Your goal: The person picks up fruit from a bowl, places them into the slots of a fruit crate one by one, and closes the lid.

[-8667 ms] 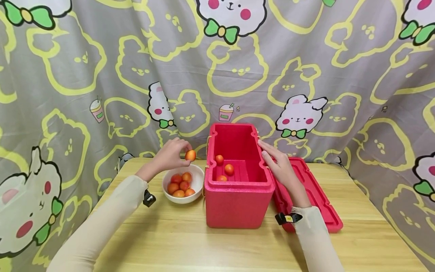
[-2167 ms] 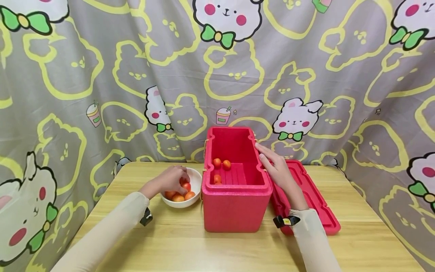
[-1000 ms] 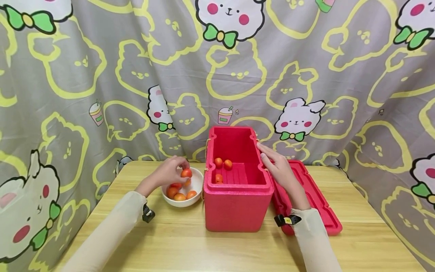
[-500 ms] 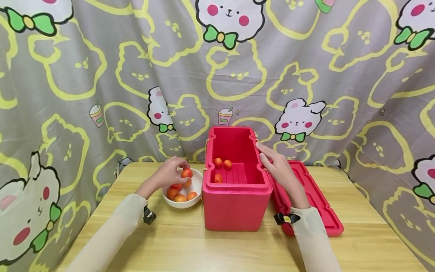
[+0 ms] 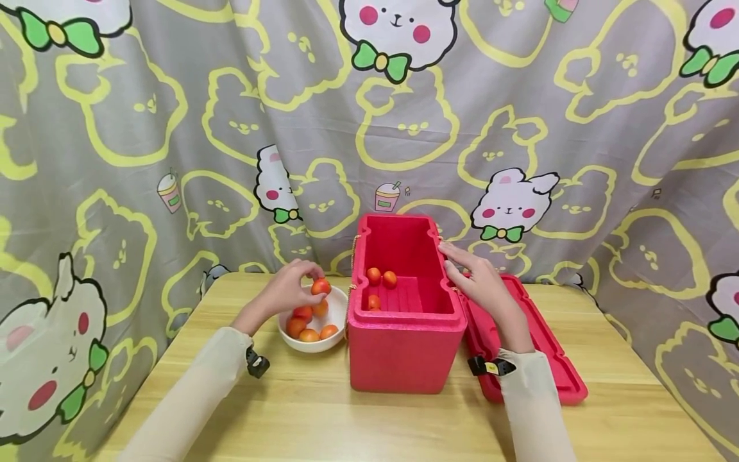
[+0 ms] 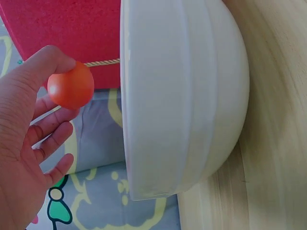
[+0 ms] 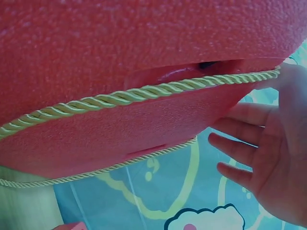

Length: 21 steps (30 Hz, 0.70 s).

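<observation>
In the head view my left hand (image 5: 291, 287) pinches a small orange-red tomato (image 5: 321, 286) between thumb and fingertips, just above a white bowl (image 5: 340, 312). The left wrist view shows that tomato (image 6: 71, 86) beside the bowl's outer wall (image 6: 192, 96). Several more tomatoes (image 5: 309, 335) lie in the bowl. To its right stands a lidless red foam box (image 5: 404, 356), with 3 tomatoes (image 5: 389, 279) visible on its floor. My right hand (image 5: 482, 282) rests on the box's right rim with fingers extended; the right wrist view shows its fingers (image 7: 237, 148) loosely straight near the box's side.
The box's red lid (image 5: 554, 359) lies on the wooden table (image 5: 323, 417), to the right of the box and partly under my right forearm. Gold cords (image 7: 120, 98) run along the box's sides. A patterned grey curtain (image 5: 323, 115) hangs behind the table.
My left hand was down among the tomatoes in the bowl 2.2 s ago; it has risen with one pinched. The box's tomatoes lie differently from 8.7 s ago. My right hand stays on the rim.
</observation>
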Each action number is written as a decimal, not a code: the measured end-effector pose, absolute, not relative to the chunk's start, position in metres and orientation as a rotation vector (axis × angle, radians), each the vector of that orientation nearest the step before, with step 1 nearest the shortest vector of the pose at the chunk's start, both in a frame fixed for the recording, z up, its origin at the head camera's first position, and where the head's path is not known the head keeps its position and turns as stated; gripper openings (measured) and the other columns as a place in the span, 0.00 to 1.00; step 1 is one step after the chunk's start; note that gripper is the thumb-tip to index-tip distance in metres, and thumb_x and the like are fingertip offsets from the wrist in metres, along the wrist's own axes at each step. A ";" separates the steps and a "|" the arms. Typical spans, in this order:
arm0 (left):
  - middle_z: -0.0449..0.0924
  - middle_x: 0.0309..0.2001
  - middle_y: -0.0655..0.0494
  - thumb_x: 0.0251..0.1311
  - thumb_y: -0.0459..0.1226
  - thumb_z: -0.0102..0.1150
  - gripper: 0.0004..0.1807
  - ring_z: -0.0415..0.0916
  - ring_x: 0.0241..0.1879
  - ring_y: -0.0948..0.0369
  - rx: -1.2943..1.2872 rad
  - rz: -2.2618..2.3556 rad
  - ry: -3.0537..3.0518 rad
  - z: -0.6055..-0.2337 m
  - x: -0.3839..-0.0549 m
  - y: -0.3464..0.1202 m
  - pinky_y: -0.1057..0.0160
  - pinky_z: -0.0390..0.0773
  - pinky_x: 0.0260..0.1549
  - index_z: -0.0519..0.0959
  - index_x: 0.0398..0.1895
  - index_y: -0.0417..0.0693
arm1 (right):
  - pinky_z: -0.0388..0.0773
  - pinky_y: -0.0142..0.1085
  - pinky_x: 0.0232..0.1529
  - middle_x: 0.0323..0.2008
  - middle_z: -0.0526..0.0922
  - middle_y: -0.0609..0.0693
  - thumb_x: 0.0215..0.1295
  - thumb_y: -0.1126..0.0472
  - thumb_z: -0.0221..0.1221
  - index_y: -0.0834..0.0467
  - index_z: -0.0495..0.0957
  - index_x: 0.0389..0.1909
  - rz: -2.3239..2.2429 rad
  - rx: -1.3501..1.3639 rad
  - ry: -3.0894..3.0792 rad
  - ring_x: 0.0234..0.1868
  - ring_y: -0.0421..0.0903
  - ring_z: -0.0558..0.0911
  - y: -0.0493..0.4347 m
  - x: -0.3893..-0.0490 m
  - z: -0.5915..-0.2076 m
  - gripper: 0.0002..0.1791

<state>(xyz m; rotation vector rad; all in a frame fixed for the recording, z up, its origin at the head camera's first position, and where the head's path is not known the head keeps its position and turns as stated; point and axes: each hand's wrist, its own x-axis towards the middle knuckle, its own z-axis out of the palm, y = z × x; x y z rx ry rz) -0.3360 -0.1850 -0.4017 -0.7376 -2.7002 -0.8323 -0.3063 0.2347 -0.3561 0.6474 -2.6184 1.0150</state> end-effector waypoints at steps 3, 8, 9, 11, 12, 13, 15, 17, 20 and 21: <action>0.82 0.40 0.58 0.47 0.40 0.78 0.19 0.73 0.45 0.58 -0.738 -0.845 -2.698 -0.401 -0.336 -0.183 0.56 0.77 0.45 0.82 0.42 0.51 | 0.80 0.58 0.55 0.75 0.68 0.52 0.74 0.50 0.56 0.48 0.66 0.75 0.977 0.646 -2.603 0.75 0.58 0.68 0.235 -0.305 -0.358 0.31; 0.82 0.40 0.59 0.48 0.41 0.78 0.19 0.73 0.45 0.58 -0.724 -0.848 -2.687 -0.401 -0.336 -0.182 0.54 0.78 0.46 0.82 0.42 0.52 | 0.78 0.60 0.58 0.74 0.70 0.53 0.73 0.51 0.57 0.49 0.68 0.74 0.939 0.666 -2.548 0.74 0.58 0.70 0.235 -0.304 -0.361 0.30; 0.82 0.40 0.59 0.48 0.41 0.78 0.19 0.73 0.45 0.58 -0.724 -0.849 -2.682 -0.400 -0.335 -0.182 0.54 0.78 0.46 0.82 0.42 0.52 | 0.78 0.60 0.58 0.73 0.71 0.53 0.73 0.51 0.58 0.49 0.69 0.74 0.935 0.671 -2.537 0.74 0.58 0.70 0.235 -0.303 -0.362 0.30; 0.82 0.40 0.59 0.48 0.41 0.78 0.18 0.74 0.45 0.58 -0.730 -0.862 -2.665 -0.399 -0.335 -0.181 0.52 0.78 0.47 0.82 0.42 0.52 | 0.78 0.60 0.58 0.72 0.72 0.54 0.72 0.52 0.58 0.50 0.70 0.73 0.935 0.685 -2.510 0.73 0.58 0.71 0.235 -0.303 -0.363 0.29; 0.83 0.40 0.59 0.48 0.41 0.78 0.18 0.75 0.45 0.58 -0.736 -0.868 -2.654 -0.398 -0.335 -0.181 0.52 0.78 0.48 0.82 0.42 0.51 | 0.78 0.60 0.58 0.72 0.73 0.54 0.72 0.53 0.58 0.51 0.70 0.73 0.932 0.695 -2.496 0.73 0.58 0.72 0.235 -0.303 -0.364 0.29; 0.83 0.40 0.59 0.48 0.41 0.77 0.18 0.75 0.46 0.57 -0.743 -0.871 -2.642 -0.396 -0.335 -0.180 0.52 0.77 0.49 0.82 0.42 0.51 | 0.78 0.59 0.57 0.71 0.73 0.55 0.72 0.54 0.58 0.52 0.71 0.72 0.933 0.702 -2.485 0.72 0.58 0.72 0.235 -0.303 -0.364 0.29; 0.83 0.40 0.58 0.49 0.41 0.77 0.18 0.76 0.46 0.56 -0.766 -0.868 -2.612 -0.391 -0.335 -0.178 0.51 0.76 0.50 0.82 0.43 0.51 | 0.78 0.59 0.57 0.71 0.74 0.55 0.72 0.55 0.58 0.53 0.71 0.72 0.929 0.714 -2.464 0.72 0.58 0.72 0.234 -0.304 -0.365 0.28; 0.84 0.41 0.58 0.49 0.41 0.76 0.18 0.76 0.47 0.56 -0.790 -0.843 -2.575 -0.386 -0.335 -0.176 0.51 0.75 0.50 0.81 0.43 0.51 | 0.79 0.59 0.56 0.70 0.74 0.56 0.72 0.55 0.58 0.54 0.72 0.71 0.929 0.720 -2.452 0.72 0.59 0.73 0.235 -0.306 -0.366 0.28; 0.84 0.41 0.57 0.48 0.41 0.76 0.19 0.74 0.46 0.55 -0.815 -0.812 -2.519 -0.377 -0.336 -0.174 0.51 0.74 0.49 0.82 0.43 0.50 | 0.79 0.59 0.56 0.70 0.75 0.56 0.73 0.55 0.58 0.53 0.72 0.71 0.933 0.720 -2.448 0.72 0.59 0.73 0.235 -0.307 -0.366 0.27; 0.83 0.40 0.57 0.48 0.41 0.77 0.19 0.74 0.46 0.55 -0.817 -0.807 -2.505 -0.374 -0.336 -0.173 0.51 0.74 0.49 0.82 0.43 0.50 | 0.78 0.60 0.57 0.70 0.75 0.55 0.73 0.55 0.58 0.53 0.72 0.71 0.940 0.719 -2.449 0.72 0.58 0.72 0.235 -0.307 -0.365 0.27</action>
